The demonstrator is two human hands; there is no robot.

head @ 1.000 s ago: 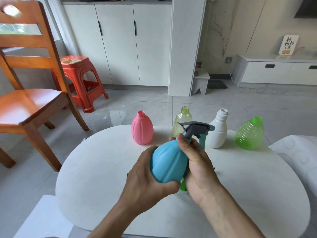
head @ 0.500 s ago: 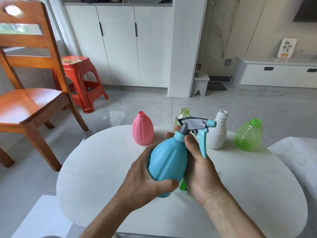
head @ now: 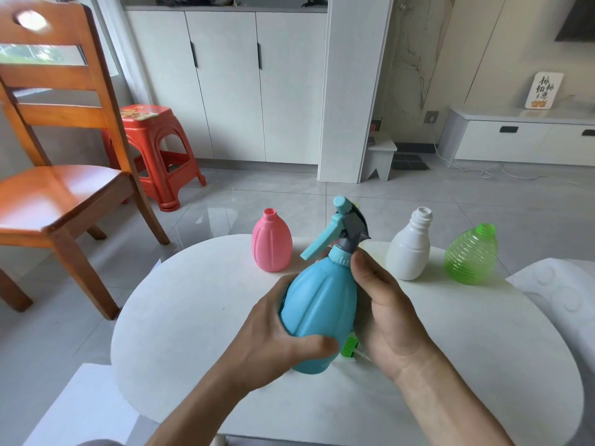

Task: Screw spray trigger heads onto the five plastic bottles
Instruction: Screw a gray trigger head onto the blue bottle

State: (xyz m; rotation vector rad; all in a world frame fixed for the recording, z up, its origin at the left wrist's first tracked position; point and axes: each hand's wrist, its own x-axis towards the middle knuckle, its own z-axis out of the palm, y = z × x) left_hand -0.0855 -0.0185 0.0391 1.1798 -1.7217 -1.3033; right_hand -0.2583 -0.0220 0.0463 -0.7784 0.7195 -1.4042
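since a second ago the trigger head [head: 346, 225] has swung round from pointing right to pointing away and left. my left hand [head: 283, 336] grips the blue bottle [head: 318, 304] above the bench [head: 180, 317]; my right hand [head: 383, 304] pinches the collar. i judge a cross-threaded collar could jam, or the tilted bottle could slip and knock the pink bottle [head: 271, 244].
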